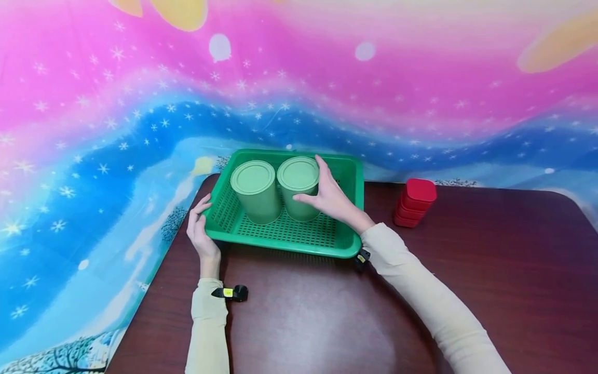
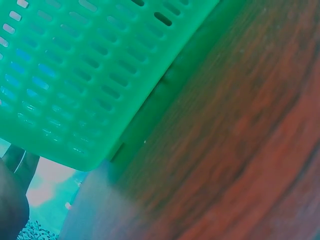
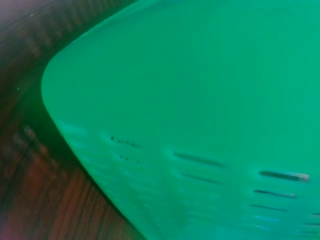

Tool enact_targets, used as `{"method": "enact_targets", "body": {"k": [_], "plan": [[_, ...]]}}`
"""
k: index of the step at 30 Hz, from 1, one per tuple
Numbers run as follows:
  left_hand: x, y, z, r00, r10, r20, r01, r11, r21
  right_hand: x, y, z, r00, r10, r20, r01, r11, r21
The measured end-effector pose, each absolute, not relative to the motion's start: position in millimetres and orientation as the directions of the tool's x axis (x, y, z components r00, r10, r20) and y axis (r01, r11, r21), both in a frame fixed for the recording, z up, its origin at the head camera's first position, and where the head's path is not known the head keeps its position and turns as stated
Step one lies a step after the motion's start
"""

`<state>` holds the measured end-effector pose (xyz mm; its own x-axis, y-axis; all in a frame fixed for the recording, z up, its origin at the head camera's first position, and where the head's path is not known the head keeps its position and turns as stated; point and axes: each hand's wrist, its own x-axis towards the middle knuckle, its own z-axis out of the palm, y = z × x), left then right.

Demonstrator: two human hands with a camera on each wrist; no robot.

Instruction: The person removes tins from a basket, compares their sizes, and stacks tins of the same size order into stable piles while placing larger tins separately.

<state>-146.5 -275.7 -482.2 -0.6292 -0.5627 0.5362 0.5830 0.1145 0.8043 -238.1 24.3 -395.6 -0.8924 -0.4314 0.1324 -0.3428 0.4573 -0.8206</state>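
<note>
At the table's (image 1: pixel 299 322) far left edge, the left hand (image 1: pixel 200 231) grips the rim of one green slotted basket (image 1: pixel 348 208). Inside stand two green lidded canisters: the left canister (image 1: pixel 256 191) untouched, the right canister (image 1: pixel 299 188) clasped by the right hand (image 1: pixel 329 196). Toward the far right edge sits one stack of red tins (image 1: pixel 414 202).
</note>
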Motion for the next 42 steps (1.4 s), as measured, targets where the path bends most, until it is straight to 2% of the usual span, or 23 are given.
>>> {"method": "enact_targets", "body": {"k": [13, 21, 29, 42], "plan": [[-145.6, -273.4, -479.4, -0.636, -0.572, 0.519, 0.564, 0.114, 0.818, -236.6, 23.8, -393.2, -0.908, -0.399, 0.127, -0.330, 0.496, -0.803], [-147.6, -273.4, -479.6, -0.629, -0.576, 0.522, 0.576, 0.106, 0.811, -235.8, 25.9, -393.5, -0.894, -0.431, 0.123, -0.333, 0.455, -0.826], [-143.6, -272.4, -478.0, -0.629, -0.571, 0.527, 0.585, 0.099, 0.805, -235.8, 25.8, -392.5, -0.878, -0.447, 0.172, -0.391, 0.461, -0.797], [-145.3, -272.4, -479.8, -0.621, -0.580, 0.527, 0.584, 0.106, 0.805, -225.2, 38.2, -379.8, -0.884, -0.399, 0.243, -0.430, 0.492, -0.756]]}}
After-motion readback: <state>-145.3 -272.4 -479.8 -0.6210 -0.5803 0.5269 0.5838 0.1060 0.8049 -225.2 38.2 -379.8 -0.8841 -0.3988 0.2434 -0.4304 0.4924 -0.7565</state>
